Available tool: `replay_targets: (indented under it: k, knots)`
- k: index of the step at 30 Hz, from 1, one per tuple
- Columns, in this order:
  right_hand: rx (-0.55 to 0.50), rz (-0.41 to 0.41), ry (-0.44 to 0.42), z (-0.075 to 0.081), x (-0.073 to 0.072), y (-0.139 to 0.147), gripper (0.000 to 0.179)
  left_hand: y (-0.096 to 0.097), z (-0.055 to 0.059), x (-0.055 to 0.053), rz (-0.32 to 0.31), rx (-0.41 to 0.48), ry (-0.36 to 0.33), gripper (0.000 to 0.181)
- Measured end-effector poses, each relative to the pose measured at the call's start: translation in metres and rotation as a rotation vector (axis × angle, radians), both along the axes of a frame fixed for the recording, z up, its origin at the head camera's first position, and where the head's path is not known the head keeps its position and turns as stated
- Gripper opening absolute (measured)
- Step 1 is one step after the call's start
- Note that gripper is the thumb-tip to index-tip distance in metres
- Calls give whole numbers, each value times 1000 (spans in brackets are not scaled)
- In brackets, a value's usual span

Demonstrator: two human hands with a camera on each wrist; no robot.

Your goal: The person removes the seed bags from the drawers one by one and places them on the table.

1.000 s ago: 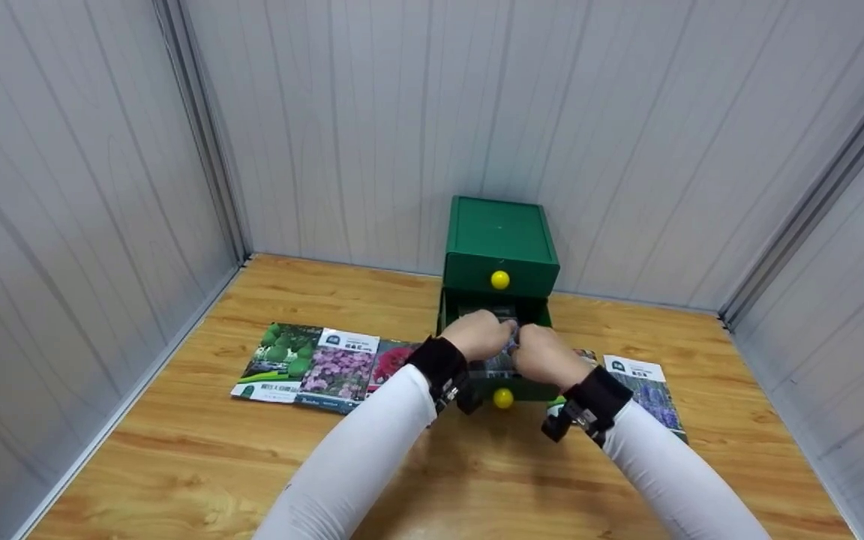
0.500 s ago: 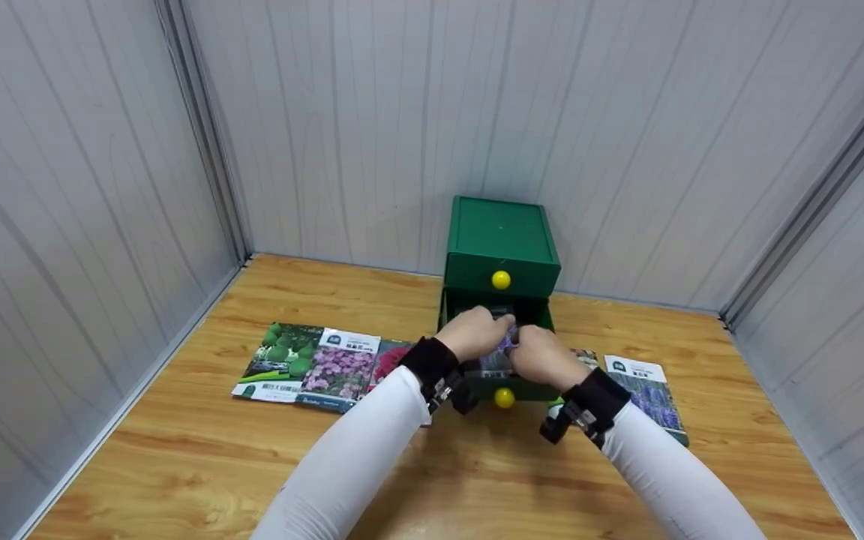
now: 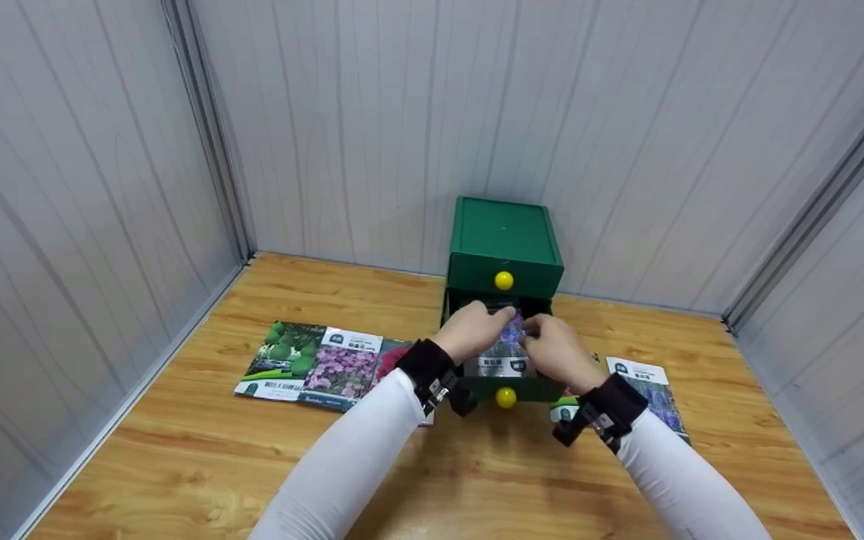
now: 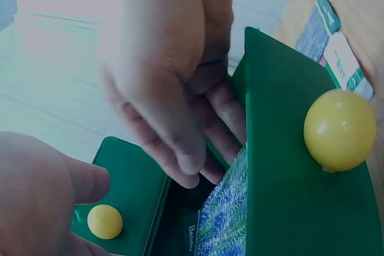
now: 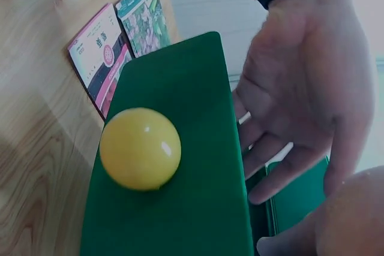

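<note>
A lavender seed packet [image 3: 502, 354] lies in the pulled-out lower drawer [image 3: 518, 388] of a small green cabinet [image 3: 505, 232]. My left hand [image 3: 471, 330] is over the drawer's left side, its fingers loosely extended in the right wrist view. My right hand [image 3: 556, 349] is over the right side; in the left wrist view its relaxed fingers reach down just inside the drawer wall near the lavender seed packet [image 4: 225, 217]. Neither hand grips anything. Whether fingertips touch the packet is hard to tell.
To the left lie a green-fruit packet [image 3: 280, 360], a pink-flower packet [image 3: 342, 367] and a partly hidden red-flower packet [image 3: 391, 361]. At right, another lavender packet [image 3: 651, 394] lies near a mostly covered one [image 3: 563, 411]. A yellow knob [image 3: 506, 397] sticks out from the drawer front.
My hands have drawn slightly apart and their fingers have loosened. The lavender packet, earlier pinched between them, now rests in the drawer with more of its lower part showing.
</note>
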State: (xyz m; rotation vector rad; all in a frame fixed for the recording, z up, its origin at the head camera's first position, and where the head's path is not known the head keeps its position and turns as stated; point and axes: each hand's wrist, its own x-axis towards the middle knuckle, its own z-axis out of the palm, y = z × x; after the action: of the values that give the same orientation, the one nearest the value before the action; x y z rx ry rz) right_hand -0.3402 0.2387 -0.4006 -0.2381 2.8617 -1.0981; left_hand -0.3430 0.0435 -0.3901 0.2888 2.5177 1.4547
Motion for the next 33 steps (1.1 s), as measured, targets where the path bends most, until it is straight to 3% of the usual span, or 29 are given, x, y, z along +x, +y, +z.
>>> replay_targets:
  k: [9, 23, 33]
  knots:
    - [-24, -26, 93, -3, -3, 13, 36, -4, 1, 7, 28, 36, -25, 78]
    - [-142, -54, 47, -1, 1, 27, 39, -13, 9, 16, 17, 73, -47, 82]
    - [-185, -48, 39, 0, 13, 36, 41, -17, 10, 26, 5, 50, -1, 79]
